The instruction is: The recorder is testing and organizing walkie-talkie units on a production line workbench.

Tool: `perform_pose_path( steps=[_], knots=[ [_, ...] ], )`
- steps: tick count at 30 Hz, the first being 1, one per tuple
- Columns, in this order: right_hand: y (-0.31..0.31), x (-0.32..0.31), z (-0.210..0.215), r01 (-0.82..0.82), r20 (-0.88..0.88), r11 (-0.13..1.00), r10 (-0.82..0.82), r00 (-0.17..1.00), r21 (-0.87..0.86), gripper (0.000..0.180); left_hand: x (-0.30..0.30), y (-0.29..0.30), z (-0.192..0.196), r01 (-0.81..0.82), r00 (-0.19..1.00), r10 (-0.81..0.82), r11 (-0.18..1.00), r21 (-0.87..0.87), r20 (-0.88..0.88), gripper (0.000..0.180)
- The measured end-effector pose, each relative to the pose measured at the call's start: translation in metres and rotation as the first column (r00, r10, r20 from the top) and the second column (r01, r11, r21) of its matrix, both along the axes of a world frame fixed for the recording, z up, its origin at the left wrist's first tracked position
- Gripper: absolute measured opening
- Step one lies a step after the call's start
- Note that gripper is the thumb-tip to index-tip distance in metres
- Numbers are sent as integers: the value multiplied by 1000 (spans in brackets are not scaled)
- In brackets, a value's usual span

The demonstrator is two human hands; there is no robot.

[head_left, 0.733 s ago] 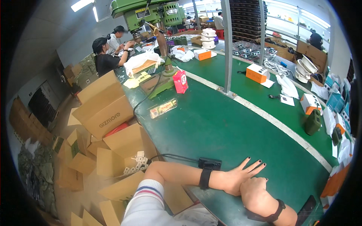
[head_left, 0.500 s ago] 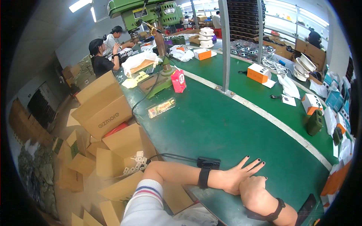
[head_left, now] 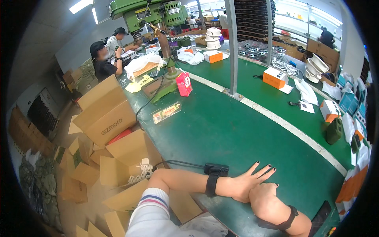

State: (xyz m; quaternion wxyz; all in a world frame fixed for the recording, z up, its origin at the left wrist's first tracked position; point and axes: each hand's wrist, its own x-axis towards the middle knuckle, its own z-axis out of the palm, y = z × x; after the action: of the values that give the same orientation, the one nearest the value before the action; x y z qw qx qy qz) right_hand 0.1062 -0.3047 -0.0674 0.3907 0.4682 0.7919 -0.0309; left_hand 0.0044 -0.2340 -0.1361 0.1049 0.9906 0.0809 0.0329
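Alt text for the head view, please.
A person's bare left hand spreads its fingers over a green tabletop, with the partly curled right hand overlapping it. Open cardboard boxes stand at left; a green drill press stands farther back.

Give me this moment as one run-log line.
left hand: spread over green table | right hand: touching left hand, grip unclear | nearby: black device | farther: pink carton
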Motion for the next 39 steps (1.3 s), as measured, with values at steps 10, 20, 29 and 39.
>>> perform_pose_path(
  steps=[10, 20, 29, 39],
  knots=[
    [1, -8, 7, 88, 54, 996, -88, 995, 10, 23, 0, -1, 0, 1, 1000, -1, 1000, 6, -5, 74],
    [2, -2, 1, 28, 6, 999, -28, 1000, -19, 22, -1, 0, 0, 4, 1000, -4, 1000, -19, 2, 74],
    [1, 0, -3, 39, 2, 999, -39, 999, -15, 23, -1, 0, -1, 1, 1000, -1, 1000, 10, 15, 77],
    [-2, 1, -2, -2, -16, 999, 2, 1000, 36, 22, 0, 0, -2, 8, 1000, -8, 1000, 10, 15, 76]
  ],
)
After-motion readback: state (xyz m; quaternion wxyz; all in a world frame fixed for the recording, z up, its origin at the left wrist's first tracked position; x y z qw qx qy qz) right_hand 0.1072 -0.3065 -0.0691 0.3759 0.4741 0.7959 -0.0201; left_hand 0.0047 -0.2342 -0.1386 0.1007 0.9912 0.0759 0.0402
